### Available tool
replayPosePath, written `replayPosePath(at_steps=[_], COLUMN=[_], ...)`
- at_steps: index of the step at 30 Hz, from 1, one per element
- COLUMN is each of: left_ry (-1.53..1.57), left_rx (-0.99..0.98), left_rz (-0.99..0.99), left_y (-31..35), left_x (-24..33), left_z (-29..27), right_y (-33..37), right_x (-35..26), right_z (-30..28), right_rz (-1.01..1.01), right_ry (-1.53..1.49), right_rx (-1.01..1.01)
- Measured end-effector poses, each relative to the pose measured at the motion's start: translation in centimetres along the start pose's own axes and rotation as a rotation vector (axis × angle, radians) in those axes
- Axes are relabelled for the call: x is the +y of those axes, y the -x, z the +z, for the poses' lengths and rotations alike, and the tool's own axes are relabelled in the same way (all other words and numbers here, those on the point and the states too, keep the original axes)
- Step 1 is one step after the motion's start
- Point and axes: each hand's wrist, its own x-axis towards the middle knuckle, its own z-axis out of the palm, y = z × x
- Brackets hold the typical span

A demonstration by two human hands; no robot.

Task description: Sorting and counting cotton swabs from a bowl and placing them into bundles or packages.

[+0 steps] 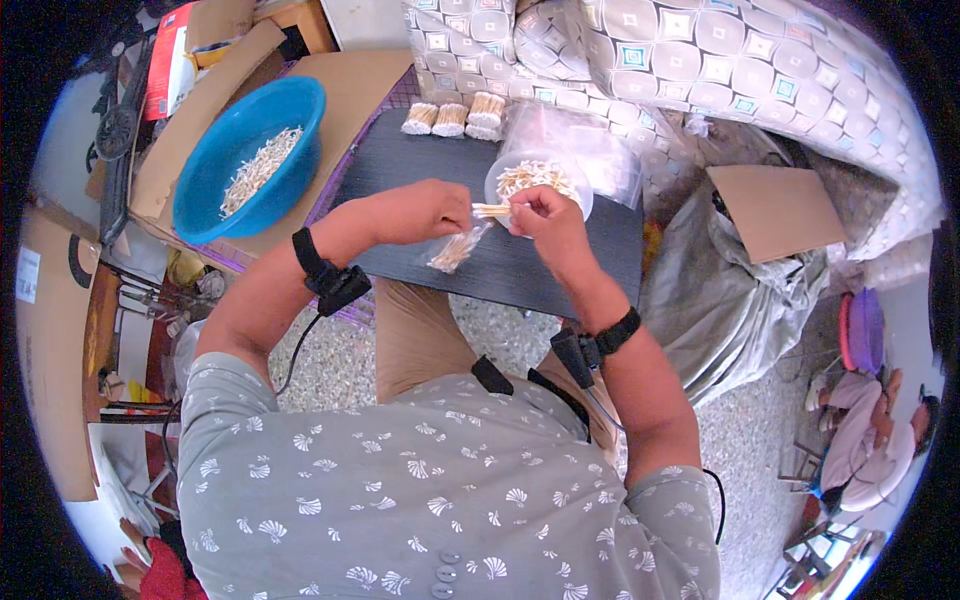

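Forearms [338,228] inward, left hand [436,211] curled, right hand [550,222] pinching swabs [491,211]

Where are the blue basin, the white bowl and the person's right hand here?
Blue basin [228,143]: head view, on its bare inner wall.
White bowl [491,183]: head view, on its left rim.
Right hand [556,226]: head view, on the back of the hand.

swabs [491,210]: tan sticks, white tips | basin [212,195]: blue | tabletop [385,165]: black | shirt [420,490]: grey, white fan motifs
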Motion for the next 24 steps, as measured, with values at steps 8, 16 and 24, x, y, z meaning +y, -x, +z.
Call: replayPosePath(at_steps=[8, 16, 24], left_ry=[0.029, 0.019, 0.033], left_rx=[0.077, 0.017, 0.045], left_rz=[-0.01, -0.006, 0.001], left_y=[0.3, 0.1, -0.2], left_x=[0.0, 0.6, 0.7], left_z=[-0.5, -0.9, -0.4], right_y=[0.3, -0.4, -1.3], right_x=[0.6, -0.5, -0.9], right_z=[0.0, -0.4, 0.9], right_rz=[0.049, -0.072, -0.316], right_ry=[-0.058, 0.247, 0.555], right_rx=[-0.077, -0.204, -0.266])
